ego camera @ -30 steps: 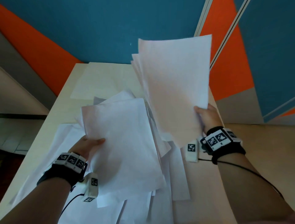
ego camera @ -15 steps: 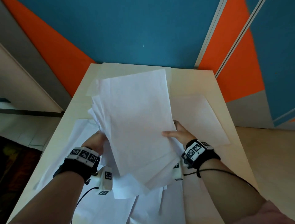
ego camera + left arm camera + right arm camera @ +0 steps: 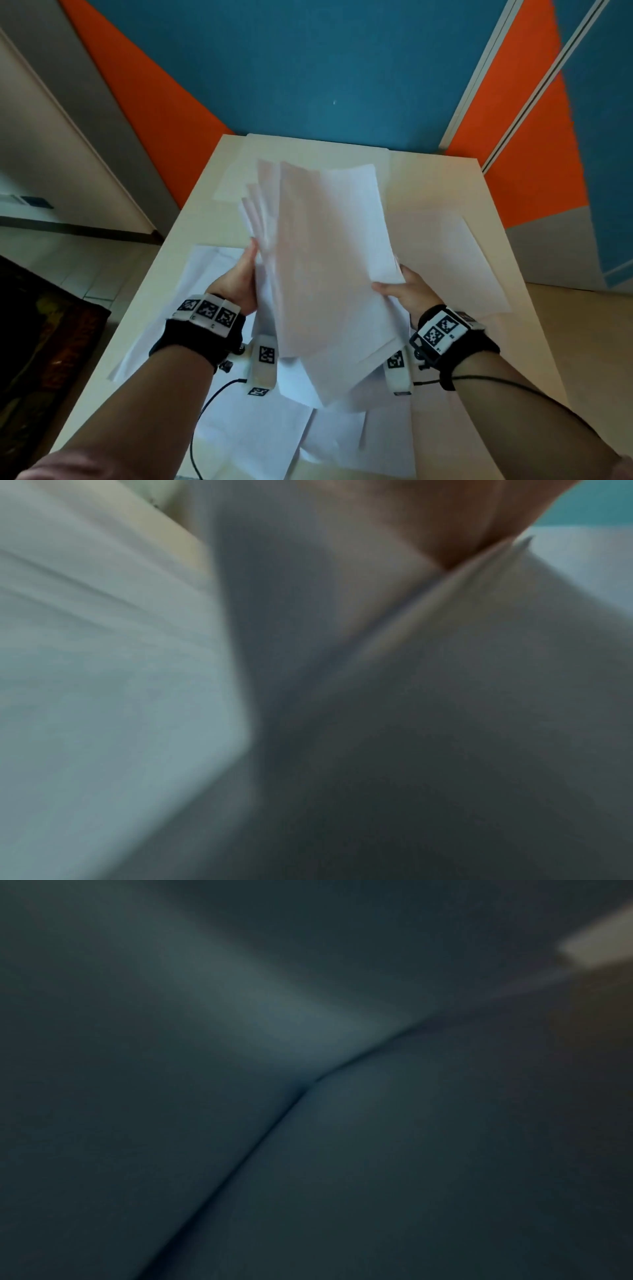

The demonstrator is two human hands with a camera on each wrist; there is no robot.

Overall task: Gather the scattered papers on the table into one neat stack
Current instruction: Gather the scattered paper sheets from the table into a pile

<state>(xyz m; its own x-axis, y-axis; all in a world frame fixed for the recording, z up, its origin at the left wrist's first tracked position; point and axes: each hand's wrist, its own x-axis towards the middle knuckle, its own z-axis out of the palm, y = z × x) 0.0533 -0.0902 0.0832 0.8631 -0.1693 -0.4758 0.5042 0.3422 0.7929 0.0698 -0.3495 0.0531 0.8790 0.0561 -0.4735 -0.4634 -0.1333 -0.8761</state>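
A bundle of white papers [image 3: 329, 260] is held tilted above the pale table [image 3: 445, 178], its sheets fanned unevenly at the top left. My left hand [image 3: 239, 277] holds the bundle's left edge, fingers hidden behind the sheets. On the right edge, my right hand [image 3: 404, 291] grips with the thumb on top. Loose sheets lie flat on the table: one at the right [image 3: 452, 260], some at the left [image 3: 198, 274], several near the front edge [image 3: 274, 435], one at the far end [image 3: 246, 164]. The left wrist view shows blurred paper [image 3: 445, 723] against a finger [image 3: 455, 520]. Dark paper [image 3: 308, 1123] fills the right wrist view.
The table ends at a blue and orange wall [image 3: 308, 68]. Floor [image 3: 85, 267] lies off the table's left edge and a dark rug [image 3: 41, 359] at the lower left. A black cable [image 3: 202, 411] runs from my left wrist over the front papers.
My right hand swung its raised sheets leftward and down onto the sheets in my left hand. Both hands now hold one bundle, lifted more upright than half a second ago.
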